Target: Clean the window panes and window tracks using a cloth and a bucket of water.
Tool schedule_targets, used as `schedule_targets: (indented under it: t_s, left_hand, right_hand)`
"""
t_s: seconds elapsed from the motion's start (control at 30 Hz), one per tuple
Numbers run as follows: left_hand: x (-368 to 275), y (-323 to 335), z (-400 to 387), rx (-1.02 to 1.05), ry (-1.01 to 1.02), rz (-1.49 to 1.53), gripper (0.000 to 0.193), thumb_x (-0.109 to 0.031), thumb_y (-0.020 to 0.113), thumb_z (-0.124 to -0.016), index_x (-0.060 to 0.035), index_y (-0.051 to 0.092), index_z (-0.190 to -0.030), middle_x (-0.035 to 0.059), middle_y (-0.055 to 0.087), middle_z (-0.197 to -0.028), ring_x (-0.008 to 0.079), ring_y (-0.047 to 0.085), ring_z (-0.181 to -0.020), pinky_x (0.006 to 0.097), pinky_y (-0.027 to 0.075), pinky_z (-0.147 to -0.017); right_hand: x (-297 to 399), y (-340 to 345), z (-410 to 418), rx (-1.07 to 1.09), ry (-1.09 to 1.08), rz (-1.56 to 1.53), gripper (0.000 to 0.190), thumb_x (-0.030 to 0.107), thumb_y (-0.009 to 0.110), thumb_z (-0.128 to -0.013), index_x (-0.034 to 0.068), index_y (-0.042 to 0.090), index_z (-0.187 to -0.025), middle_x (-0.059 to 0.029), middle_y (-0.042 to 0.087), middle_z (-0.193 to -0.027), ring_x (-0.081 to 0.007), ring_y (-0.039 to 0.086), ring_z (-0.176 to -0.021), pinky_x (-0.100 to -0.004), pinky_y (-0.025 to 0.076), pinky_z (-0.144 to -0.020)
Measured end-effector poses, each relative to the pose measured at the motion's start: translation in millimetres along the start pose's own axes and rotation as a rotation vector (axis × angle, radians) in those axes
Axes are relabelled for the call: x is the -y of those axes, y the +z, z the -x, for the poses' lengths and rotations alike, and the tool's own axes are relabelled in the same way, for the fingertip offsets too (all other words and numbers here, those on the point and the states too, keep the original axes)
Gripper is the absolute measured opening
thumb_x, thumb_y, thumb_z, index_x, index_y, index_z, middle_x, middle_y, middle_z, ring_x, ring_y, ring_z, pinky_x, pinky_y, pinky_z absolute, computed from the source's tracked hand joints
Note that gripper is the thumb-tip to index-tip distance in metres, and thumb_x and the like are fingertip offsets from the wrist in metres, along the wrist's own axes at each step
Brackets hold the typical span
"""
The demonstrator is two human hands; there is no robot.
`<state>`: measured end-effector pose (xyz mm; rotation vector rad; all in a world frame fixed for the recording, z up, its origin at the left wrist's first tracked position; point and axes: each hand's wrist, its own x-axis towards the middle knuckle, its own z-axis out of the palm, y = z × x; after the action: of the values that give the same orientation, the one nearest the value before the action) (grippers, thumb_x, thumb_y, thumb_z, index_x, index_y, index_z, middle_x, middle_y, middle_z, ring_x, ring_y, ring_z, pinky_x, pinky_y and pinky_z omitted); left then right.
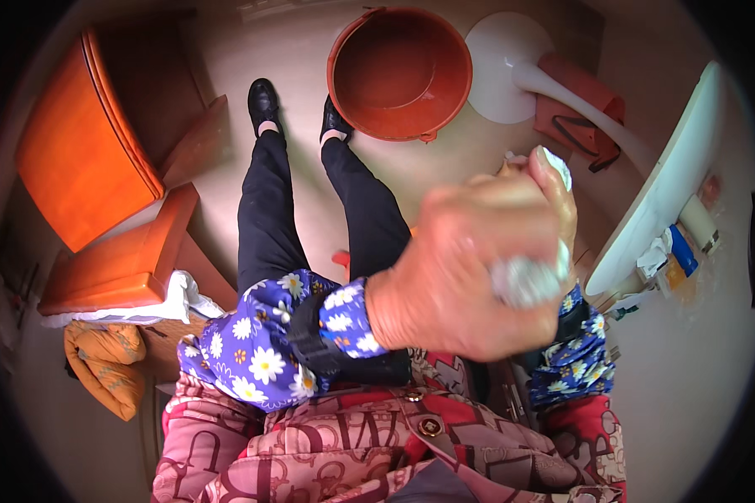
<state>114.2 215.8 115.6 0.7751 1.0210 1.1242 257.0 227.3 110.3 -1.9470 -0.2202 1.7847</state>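
Observation:
My left hand (462, 276), blurred, reaches across in front of my body, its fingers closed around a crumpled whitish wad (523, 283) of cloth or paper. Behind it and partly covered is my right hand (563, 198). White material (558, 168) shows beside the right thumb, and a bit more peeks out between the two hands. The hands are pressed together or overlap closely; where exactly they touch is hidden. Both forearms wear blue daisy-print sleeve covers (264, 364), with a black strap around the left one.
A red plastic bucket (399, 126) stands by my feet. At right is a white pedestal table (660, 188) with a blue packet (684, 251) and crumpled tissue (654, 256) on top. A red bag (579, 122) lies near its base. Orange wooden furniture (88, 151) and an orange quilt (104, 364) are at left.

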Motion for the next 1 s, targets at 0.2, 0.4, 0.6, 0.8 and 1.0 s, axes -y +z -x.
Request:
schedule_targets:
  t_s: [0.2,0.4,0.6,0.8,1.0]
  left_hand:
    - [13.4,29.7,21.3,0.092,0.307,-0.15,0.02,-0.014,0.063,-0.048,-0.0098,0.045,-0.055,0.0033,0.047,-0.066,0.0184,0.05,-0.06,0.0286,0.039,-0.056]
    - [41.4,33.7,30.8,0.315,0.47,-0.35,0.019,-0.018,0.054,-0.049,-0.0114,0.037,-0.052,0.0015,0.037,-0.061,0.0172,0.045,-0.058,0.0286,0.039,-0.06]
    - [69.3,28.4,34.9,0.587,0.615,-0.507,0.016,-0.021,0.057,-0.056,-0.0123,0.043,-0.054,-0.0001,0.043,-0.063,0.0152,0.05,-0.064,0.0282,0.041,-0.066]
    - [97.4,27.8,41.8,0.767,0.688,-0.646,0.013,-0.024,0.057,-0.058,-0.0132,0.05,-0.057,-0.0014,0.047,-0.066,0.0146,0.052,-0.068,0.0285,0.041,-0.069]
    - [110.1,26.3,37.3,0.839,0.673,-0.736,0.009,-0.022,0.056,-0.058,-0.0131,0.053,-0.059,-0.0007,0.048,-0.068,0.015,0.053,-0.07,0.029,0.041,-0.069]
  right_hand:
    - [-0.3,2.3,-11.1,0.124,0.2,0.113,0.03,0.022,0.056,-0.08,0.007,0.043,-0.057,-0.009,0.054,-0.063,-0.0172,0.054,-0.063,-0.0288,0.043,-0.054]
    - [-7.8,-2.6,-31.3,0.207,0.248,0.261,0.029,0.02,0.057,-0.079,0.006,0.045,-0.058,-0.0082,0.054,-0.063,-0.0158,0.054,-0.062,-0.0292,0.044,-0.056]
    - [-17.8,-9.5,-49.3,0.252,0.249,0.278,0.027,0.018,0.06,-0.078,0.004,0.047,-0.059,-0.0067,0.053,-0.062,-0.0147,0.053,-0.061,-0.0284,0.044,-0.058]
    - [-25.4,-12.8,-63.4,0.251,0.259,0.285,0.022,0.013,0.061,-0.076,0.003,0.05,-0.06,-0.0046,0.052,-0.061,-0.014,0.053,-0.06,-0.0281,0.044,-0.058]
    - [-35.7,-17.5,-80.4,0.228,0.288,0.287,0.018,0.014,0.063,-0.076,0.003,0.053,-0.066,-0.0037,0.053,-0.062,-0.0136,0.053,-0.062,-0.028,0.044,-0.058]
